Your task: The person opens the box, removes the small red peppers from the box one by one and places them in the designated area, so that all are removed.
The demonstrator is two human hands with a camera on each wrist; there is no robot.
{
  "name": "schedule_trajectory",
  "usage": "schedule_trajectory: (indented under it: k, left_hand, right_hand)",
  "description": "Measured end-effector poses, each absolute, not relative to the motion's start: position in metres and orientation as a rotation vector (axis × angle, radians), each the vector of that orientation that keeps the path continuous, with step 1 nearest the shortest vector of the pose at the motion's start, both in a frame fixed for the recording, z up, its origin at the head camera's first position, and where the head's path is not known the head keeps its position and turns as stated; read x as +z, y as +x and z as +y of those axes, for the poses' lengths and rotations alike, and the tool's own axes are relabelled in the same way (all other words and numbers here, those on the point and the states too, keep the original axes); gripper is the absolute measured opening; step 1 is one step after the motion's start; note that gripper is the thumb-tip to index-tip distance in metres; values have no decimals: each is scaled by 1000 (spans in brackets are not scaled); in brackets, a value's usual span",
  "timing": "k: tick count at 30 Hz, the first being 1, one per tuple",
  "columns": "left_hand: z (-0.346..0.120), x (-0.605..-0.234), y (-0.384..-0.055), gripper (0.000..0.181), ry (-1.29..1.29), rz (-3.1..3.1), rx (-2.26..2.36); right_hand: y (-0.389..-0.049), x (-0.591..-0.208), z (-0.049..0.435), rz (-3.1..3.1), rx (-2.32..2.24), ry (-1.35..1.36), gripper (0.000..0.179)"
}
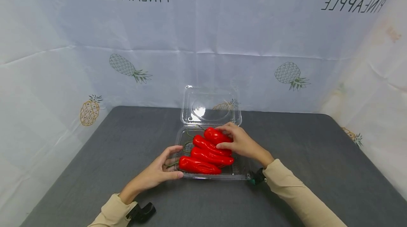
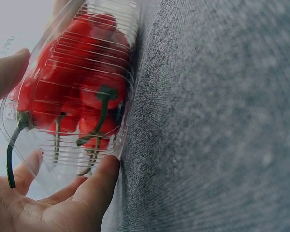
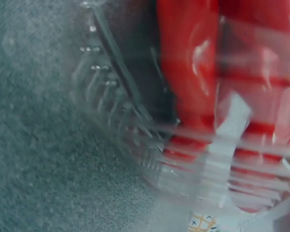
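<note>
Peppers (image 1: 199, 165) red, stems (image 2: 9, 157) green; tabletop (image 1: 121, 156) dark grey; cloth (image 1: 203, 25) pineapple-printed.

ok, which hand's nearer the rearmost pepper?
Right. The right hand is at the right end of the rearmost pepper; the left hand is apart from it, at the left end of the clear container.

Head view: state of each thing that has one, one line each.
Clear tray: open, loaded with red peppers
Clear lid: raised, at the tray's far side
Nearest red pepper: lying on its side, stem jutting past the tray's left edge
Farthest red pepper: held by the right hand
Left hand: at the tray's left end, thumb and fingers apart
Backdrop cloth: hung up, creased
</note>
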State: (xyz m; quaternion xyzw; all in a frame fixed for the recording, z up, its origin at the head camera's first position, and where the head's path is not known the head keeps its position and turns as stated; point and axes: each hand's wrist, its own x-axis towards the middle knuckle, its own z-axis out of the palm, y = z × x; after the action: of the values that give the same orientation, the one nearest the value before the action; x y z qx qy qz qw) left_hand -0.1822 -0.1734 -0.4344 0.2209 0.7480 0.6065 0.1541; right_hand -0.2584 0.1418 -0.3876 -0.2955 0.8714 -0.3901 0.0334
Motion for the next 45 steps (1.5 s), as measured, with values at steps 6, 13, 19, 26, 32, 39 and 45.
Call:
schedule_trajectory:
  k: [6, 13, 19, 26, 32, 39, 45]
  left_hand:
    - [-173, -433, -182, 80, 628, 2142, 1736]
    - [-173, -433, -182, 79, 627, 2142, 1740]
    - [-173, -433, -181, 79, 623, 2152, 1731]
    - [-173, -432, -181, 79, 624, 2152, 1725]
    - [-173, -432, -181, 79, 625, 2149, 1729]
    - [-174, -433, -182, 79, 632, 2164, 1726]
    - [-174, -433, -182, 79, 622, 2174, 1717]
  right_hand:
    - [-258, -384, 145, 2673, -1260, -852, 58]
    - [-257, -381, 148, 2689, -1350, -849, 59]
    - [-256, -378, 154, 2733, -1411, -854, 61]
    - [-255, -373, 163, 2764, -1447, -816, 62]
    - [-255, -374, 171, 2758, -1482, -750, 58]
    - [-255, -374, 181, 2760, -1505, -689, 58]
    - [-255, -374, 191, 2806, -1484, -660, 57]
